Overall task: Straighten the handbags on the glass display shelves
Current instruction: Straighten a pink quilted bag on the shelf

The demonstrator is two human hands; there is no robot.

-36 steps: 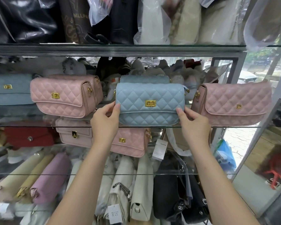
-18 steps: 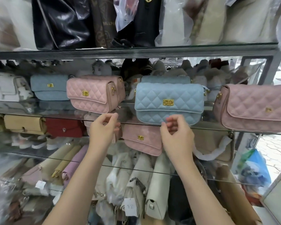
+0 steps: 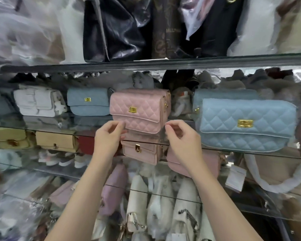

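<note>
A pink quilted handbag point(image 3: 139, 108) with a gold clasp stands on the middle glass shelf point(image 3: 50, 131), turned slightly so its right end shows. My left hand point(image 3: 109, 136) hovers at its lower left corner with loosely curled fingers and holds nothing. My right hand point(image 3: 182, 138) is just off the lower right corner, fingers also loosely curled and empty. A larger light blue quilted handbag point(image 3: 247, 126) sits to the right on the same shelf, facing front.
A smaller blue bag point(image 3: 88, 101) and a white bag point(image 3: 38, 101) stand to the left. Dark bags in plastic point(image 3: 115, 28) fill the top shelf. Pink point(image 3: 141, 150) and tan point(image 3: 56, 140) bags sit on the shelf below, with cream bags point(image 3: 137, 197) under them.
Both hands let go of the light blue bag and moved left to the pink bag. The view swung left, so the blue bag now lies at the right.
</note>
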